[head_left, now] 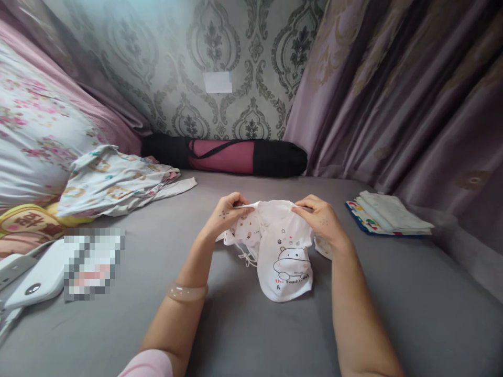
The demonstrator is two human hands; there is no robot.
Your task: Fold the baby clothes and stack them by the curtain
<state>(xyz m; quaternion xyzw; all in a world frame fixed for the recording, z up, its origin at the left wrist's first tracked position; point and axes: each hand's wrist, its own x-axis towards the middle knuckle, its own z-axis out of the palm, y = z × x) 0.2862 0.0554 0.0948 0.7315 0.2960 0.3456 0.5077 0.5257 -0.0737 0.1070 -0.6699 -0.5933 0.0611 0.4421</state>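
Between my two hands hangs a small white baby shirt (281, 235) with a cartoon hippo and lettering printed on its front. My left hand (230, 210) pinches its upper left edge at the shoulder. On the other side my right hand (323, 219) pinches the upper right edge. The shirt's lower end hangs toward me, rounded at the bottom. Patterned fabric (245, 230) with small brown prints and thin white ties shows below my left hand; whether it belongs to the same shirt I cannot tell. A bit of patterned cloth also peeks out by my right wrist.
Folded cloths (389, 214) lie stacked at the right on the grey sheet (165, 324). Loose printed clothes (118, 178) are heaped at the left, near a floral pillow (31, 120) and a white device (37, 280). A black and pink bag (222, 156) lies along the wall.
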